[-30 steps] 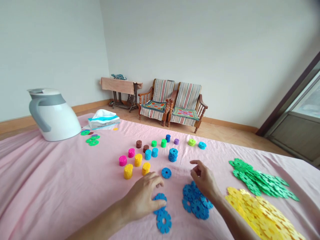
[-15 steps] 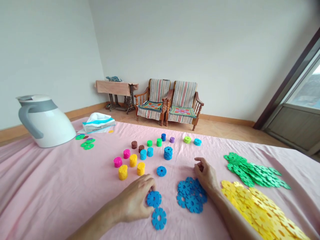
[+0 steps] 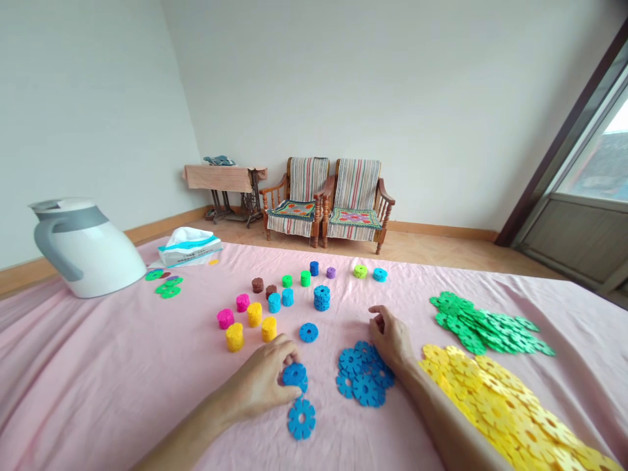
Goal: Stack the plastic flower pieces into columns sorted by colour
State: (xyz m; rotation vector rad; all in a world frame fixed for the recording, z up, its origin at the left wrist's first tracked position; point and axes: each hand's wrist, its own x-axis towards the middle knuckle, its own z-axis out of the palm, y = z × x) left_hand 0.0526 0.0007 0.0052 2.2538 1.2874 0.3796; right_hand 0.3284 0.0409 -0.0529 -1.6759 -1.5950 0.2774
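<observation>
Step in hand: as I judge it, one blue disc (image 3: 294, 375) is being taken up from the pink cloth (image 3: 122, 366). It looks a little tilted and not yet clear of the cloth.
Left hand: the left hand (image 3: 265, 386) pinches this blue disc between the thumb and the fingertips, and the other fingers curl over it.
Right hand: the right hand (image 3: 390, 337) rests at the 1 o'clock edge of the blue pile (image 3: 360, 383). Its fingers are loosely curled and the thumb is near the index finger. Whether something is between them, I cannot tell.
Place of the disc: close to the person, at 9 o'clock from the blue pile and a little apart from it.
Neighbours: a flat disc (image 3: 301, 418) lies just beside it at 6 o'clock, a lone disc (image 3: 309, 332) lies at 12 o'clock, and a blue stack (image 3: 322, 297) stands farther, near 1 o'clock.
Other colours: yellow stacks (image 3: 234, 337) stand at 10 o'clock from the left hand. A yellow pile (image 3: 500, 405) and a green pile (image 3: 483, 324) lie at 3 o'clock and 2 o'clock from the blue pile.
Far corner: a white kettle (image 3: 83, 248) stands at 10 o'clock.
Next move calls for: in my judgement, a firm pinch on the rim and a straight lift, so that the flat disc is not dragged along.
</observation>
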